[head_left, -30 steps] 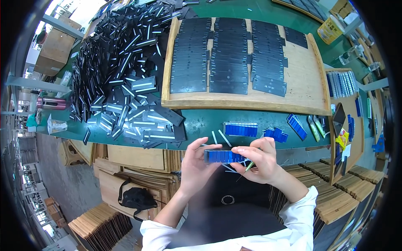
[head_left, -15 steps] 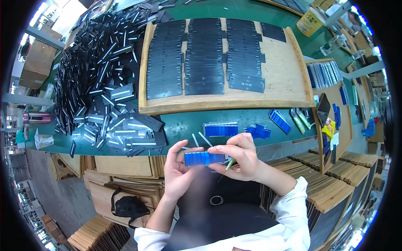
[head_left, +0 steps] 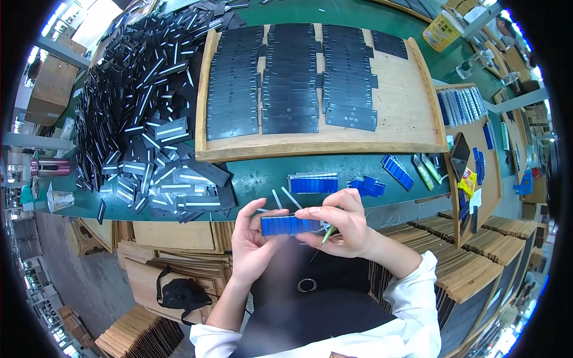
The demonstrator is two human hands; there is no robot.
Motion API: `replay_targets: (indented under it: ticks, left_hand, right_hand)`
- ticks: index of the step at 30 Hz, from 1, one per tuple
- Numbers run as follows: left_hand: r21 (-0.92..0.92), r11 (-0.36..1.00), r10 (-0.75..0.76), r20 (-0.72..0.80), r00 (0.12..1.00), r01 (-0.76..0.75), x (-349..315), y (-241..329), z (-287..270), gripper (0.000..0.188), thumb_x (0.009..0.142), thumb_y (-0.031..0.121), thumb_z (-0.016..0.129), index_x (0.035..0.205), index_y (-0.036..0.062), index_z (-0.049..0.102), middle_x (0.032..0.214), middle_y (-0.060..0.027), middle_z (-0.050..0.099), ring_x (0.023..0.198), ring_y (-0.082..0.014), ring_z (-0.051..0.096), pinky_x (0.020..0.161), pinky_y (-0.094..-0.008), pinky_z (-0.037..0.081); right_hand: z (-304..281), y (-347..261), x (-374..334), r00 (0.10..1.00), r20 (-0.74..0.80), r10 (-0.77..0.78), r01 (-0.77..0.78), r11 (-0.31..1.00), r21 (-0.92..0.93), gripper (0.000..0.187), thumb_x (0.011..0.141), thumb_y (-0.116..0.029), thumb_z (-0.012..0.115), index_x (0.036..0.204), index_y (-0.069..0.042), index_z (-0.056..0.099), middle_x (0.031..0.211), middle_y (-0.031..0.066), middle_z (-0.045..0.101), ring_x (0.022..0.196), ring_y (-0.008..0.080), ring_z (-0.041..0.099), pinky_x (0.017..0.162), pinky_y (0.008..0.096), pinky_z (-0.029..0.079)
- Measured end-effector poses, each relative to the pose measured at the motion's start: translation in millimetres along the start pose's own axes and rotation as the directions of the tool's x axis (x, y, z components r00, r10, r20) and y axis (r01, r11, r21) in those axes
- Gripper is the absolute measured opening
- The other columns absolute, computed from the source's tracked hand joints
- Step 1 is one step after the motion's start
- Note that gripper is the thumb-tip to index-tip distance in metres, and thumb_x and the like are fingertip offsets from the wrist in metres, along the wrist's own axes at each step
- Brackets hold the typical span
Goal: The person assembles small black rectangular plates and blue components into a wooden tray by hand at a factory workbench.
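Note:
Between my hands, just off the table's near edge, is a small blue panel (head_left: 279,225) divided by thin upright lines, which looks like a solar cell strip. Its left end is gripped by my left hand (head_left: 250,244), thumb below and fingers above. The right end is pinched by my right hand (head_left: 345,225), whose fingers cover that part. A thin tool with a green handle (head_left: 328,234) also sits in the right hand, its narrow tip pointing down. Just beyond, a similar blue panel (head_left: 314,184) lies on the green table (head_left: 256,173), with loose blue pieces (head_left: 367,187) beside it.
Behind stands a wooden tray (head_left: 334,147) with overlapping rows of black plates (head_left: 290,89). A large heap of black plates with white strips (head_left: 143,119) covers the left. Another blue panel (head_left: 397,172) and green tubes (head_left: 424,173) lie right. Stacked wooden boards (head_left: 459,268) stand below.
Both hands keep hold of the panel, which is tipped slightly so its face catches less glare. The view has shifted a little; nothing on the table has visibly moved.

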State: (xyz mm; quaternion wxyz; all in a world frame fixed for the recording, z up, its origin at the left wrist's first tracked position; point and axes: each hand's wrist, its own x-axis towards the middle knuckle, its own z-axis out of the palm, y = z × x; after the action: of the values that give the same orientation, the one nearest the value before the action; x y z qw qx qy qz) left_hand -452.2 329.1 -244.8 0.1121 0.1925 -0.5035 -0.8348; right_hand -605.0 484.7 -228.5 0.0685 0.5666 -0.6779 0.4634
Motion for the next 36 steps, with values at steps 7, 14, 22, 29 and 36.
replay_targets:
  ticks: [7, 14, 22, 29, 36]
  left_hand:
    - [0.000, 1.000, -0.001, -0.001, 1.000, 0.001, 0, 0, 0, 0.073, 0.083, -0.016, 0.066, 0.143, 0.0049, 0.031, 0.128, -0.0200, 0.060, 0.113, -0.0208, 0.063, 0.093, -0.0304, 0.055]
    - [-0.009, 1.000, -0.002, -0.003, 1.000, 0.002, -1, 0, 0, 0.074, 0.082, -0.016, 0.066, 0.143, 0.0049, 0.031, 0.128, -0.0202, 0.060, 0.113, -0.0209, 0.063, 0.093, -0.0297, 0.055]
    - [0.006, 0.999, 0.052, 0.015, 0.999, -0.053, -5, 6, 3, 0.075, 0.081, -0.016, 0.067, 0.143, 0.0050, 0.031, 0.126, -0.0212, 0.060, 0.114, -0.0230, 0.062, 0.093, -0.0314, 0.056]
    - [0.163, 0.963, 0.200, 0.089, 0.976, -0.212, -9, 11, 6, 0.074, 0.080, -0.018, 0.067, 0.141, 0.0056, 0.032, 0.124, -0.0233, 0.061, 0.115, -0.0276, 0.062, 0.095, -0.0362, 0.055]
    - [0.145, 0.962, 0.214, 0.134, 0.968, -0.233, -8, 16, 5, 0.071, 0.079, -0.019, 0.066, 0.139, 0.0052, 0.036, 0.127, -0.0212, 0.059, 0.118, -0.0256, 0.059, 0.096, -0.0356, 0.053]
  right_hand:
    - [-1, -1, 2, 1.000, -0.006, -0.003, 0.003, 1.000, -0.003, 0.071, 0.068, -0.019, 0.089, 0.126, -0.009, 0.050, 0.106, -0.0012, 0.074, 0.076, 0.0154, 0.053, 0.074, 0.0322, 0.035]
    - [-1, -1, 0, 1.000, -0.008, -0.004, 0.004, 1.000, -0.001, 0.071, 0.067, -0.019, 0.089, 0.126, -0.009, 0.050, 0.105, -0.0020, 0.074, 0.076, 0.0148, 0.054, 0.074, 0.0316, 0.035]
    - [-3, -5, 4, 0.998, 0.041, 0.056, -0.057, 0.998, 0.020, 0.071, 0.067, -0.022, 0.088, 0.126, -0.007, 0.052, 0.110, 0.0002, 0.073, 0.080, 0.0172, 0.054, 0.075, 0.0324, 0.036]
    - [-11, -6, 22, 0.936, 0.137, 0.323, -0.321, 0.946, -0.039, 0.060, 0.067, -0.028, 0.089, 0.114, -0.009, 0.058, 0.100, 0.0048, 0.067, 0.079, 0.0213, 0.054, 0.072, 0.0341, 0.040]
    - [-29, -2, 27, 0.704, 0.451, 0.549, -0.696, 0.660, 0.283, 0.017, 0.082, -0.014, 0.080, 0.076, -0.003, 0.069, 0.067, 0.0049, 0.063, 0.062, 0.0144, 0.059, 0.057, 0.0277, 0.044]
